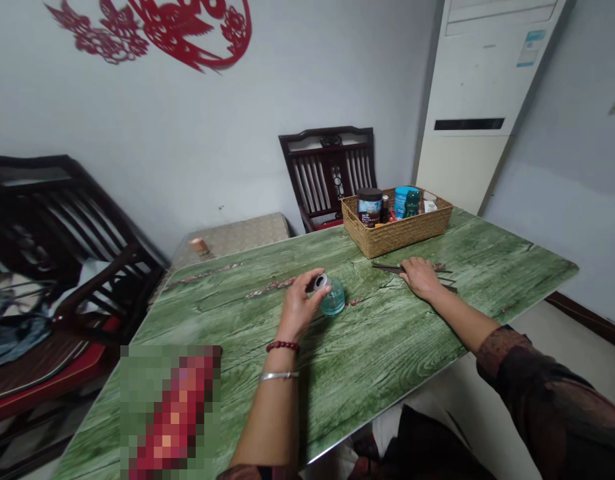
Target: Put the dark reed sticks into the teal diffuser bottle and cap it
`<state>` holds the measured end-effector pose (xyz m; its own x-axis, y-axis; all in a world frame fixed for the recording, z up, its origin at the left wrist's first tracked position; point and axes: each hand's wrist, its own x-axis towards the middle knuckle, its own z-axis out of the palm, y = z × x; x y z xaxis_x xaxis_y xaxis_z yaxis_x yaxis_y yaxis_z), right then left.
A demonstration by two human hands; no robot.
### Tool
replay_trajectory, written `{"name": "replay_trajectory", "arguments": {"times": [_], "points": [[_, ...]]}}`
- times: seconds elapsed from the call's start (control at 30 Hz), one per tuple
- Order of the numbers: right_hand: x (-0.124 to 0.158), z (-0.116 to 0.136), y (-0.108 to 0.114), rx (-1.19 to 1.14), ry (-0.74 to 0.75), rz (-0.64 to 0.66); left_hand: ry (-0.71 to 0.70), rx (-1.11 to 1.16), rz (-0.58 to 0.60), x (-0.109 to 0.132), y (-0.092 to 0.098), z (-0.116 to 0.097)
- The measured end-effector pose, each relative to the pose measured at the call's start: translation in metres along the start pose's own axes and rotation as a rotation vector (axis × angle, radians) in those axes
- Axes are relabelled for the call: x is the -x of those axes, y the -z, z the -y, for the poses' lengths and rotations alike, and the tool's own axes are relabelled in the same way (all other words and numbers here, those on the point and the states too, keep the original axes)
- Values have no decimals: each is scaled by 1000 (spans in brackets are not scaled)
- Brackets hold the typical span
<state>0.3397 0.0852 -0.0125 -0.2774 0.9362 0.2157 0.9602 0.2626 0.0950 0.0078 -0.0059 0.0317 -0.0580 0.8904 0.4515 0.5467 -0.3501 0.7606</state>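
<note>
Head view: we have our left hand (301,305) closed narrow on the silver-rimmed neck of a teal glass bottle (333,300), on the green wood-grain table (387,347); right hand (421,279) lies open, flat over dark sticks (387,267).

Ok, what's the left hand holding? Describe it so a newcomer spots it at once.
On the green wood-grain table, below the wicker basket, find the left hand. It holds a small round teal glass bottle with a silver-rimmed neck, set apart from the jars in the basket.
</note>
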Motion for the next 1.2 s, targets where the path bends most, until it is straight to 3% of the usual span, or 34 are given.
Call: {"name": "replay_trajectory", "arguments": {"times": [0.2,0.33,0.47,0.57,0.7,0.83,1.0,1.2], "points": [[-2,-2,1,-27,-4,34,-42,-222,39,-2,-9,-9],[-1,8,16,-80,30,-44,-72,-291,51,-4,-10,-9],[-2,38,42,-297,184,-130,-72,-320,36,-6,-12,-7],[-5,75,50,-591,309,-109,-89,-309,17,-5,-14,-4],[-10,128,36,-985,349,47,-113,-264,27,0,-14,0],[-8,161,16,-1170,288,133,-109,-191,79,4,-9,2],[-4,170,7,-1174,223,60,-86,-88,129,6,-9,0],[-3,169,6,-1166,252,19,17,-120,-25,7,-17,0]]}}
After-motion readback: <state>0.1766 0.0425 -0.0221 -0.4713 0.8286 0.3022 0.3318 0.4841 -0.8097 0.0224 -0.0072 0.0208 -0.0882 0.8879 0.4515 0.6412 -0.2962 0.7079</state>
